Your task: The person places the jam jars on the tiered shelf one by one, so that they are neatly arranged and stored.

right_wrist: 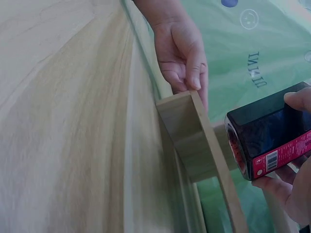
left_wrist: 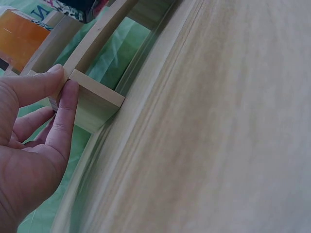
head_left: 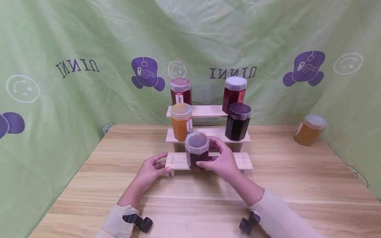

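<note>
My right hand (head_left: 221,162) grips a dark jar (head_left: 197,148) with a pale lid, thumb on the near side and fingers behind. The jar overlaps the lowest step of a wooden stepped stand (head_left: 178,161) in the head view. From the right wrist, the jar's base (right_wrist: 236,150) and a red label with a barcode (right_wrist: 272,160) show, with the jar tilted beside the front board (right_wrist: 214,141). My left hand (head_left: 151,170) pinches the left end of that lowest step. Thumb and forefinger meet the board's corner (left_wrist: 73,80) in the left wrist view.
An orange jar (head_left: 181,127) and a dark jar (head_left: 237,127) occupy the middle step. On the top step are two red jars, one left (head_left: 186,96) and one right (head_left: 230,97). Another orange jar (head_left: 308,134) sits far right on the wooden table (head_left: 282,185), before a green curtain (head_left: 113,43).
</note>
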Tool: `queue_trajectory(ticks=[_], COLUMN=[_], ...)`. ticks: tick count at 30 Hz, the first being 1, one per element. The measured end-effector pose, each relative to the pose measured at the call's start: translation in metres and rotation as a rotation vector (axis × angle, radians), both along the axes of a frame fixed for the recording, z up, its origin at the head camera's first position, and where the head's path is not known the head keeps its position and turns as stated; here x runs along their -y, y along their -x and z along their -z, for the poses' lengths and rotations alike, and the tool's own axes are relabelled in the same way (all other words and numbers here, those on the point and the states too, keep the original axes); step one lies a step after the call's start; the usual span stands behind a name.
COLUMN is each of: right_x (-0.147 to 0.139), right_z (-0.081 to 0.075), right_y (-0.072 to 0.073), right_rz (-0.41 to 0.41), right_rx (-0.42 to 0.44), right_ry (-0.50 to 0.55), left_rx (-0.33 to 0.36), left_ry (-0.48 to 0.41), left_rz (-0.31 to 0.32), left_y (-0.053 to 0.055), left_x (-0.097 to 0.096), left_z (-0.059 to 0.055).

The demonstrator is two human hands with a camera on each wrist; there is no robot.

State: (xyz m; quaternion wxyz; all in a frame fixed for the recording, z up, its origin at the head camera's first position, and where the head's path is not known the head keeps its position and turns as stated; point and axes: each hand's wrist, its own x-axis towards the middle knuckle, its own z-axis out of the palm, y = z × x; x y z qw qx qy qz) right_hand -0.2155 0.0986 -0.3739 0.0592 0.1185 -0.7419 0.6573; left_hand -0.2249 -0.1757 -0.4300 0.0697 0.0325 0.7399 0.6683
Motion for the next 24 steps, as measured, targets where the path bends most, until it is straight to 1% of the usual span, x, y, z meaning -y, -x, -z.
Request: queue_trajectory(ticks=[6,7,8,13,14,18,24], right_x=[0.013,0.015,0.017,0.025,0.025,0.029,0.034], right_z=[0.005,0.002,0.003,0.007,0.011,0.013,0.016], right_y=[0.004,0.002,0.003,0.007,0.011,0.013,0.02], right_rz=[-0.007,-0.009,-0.01,-0.013,-0.014,-0.026,-0.036], right_rx=[0.001,0.002,0.0,0.022,0.019,-0.003,-0.037], right_ry=[0.006,0.003,0.004,0.008,0.013,0.015,-0.026], left_rx=[-0.007,-0.006,-0.005,-0.01,-0.013,-0.01,-0.014], left_ry=[-0.005,-0.007,-0.01,-0.01,-0.008,-0.006,-0.004], left_rz=[0.003,0.005,0.006,0.016,0.018,0.021,0.029], left_y=[0.0,0.0,0.0,0.0,0.0,0.0,0.0], left_x=[0.0,0.0,0.0,0.0,0.0,0.0,0.0], left_z=[0.001,0.001,0.001,0.001,0.0,-0.001,0.0])
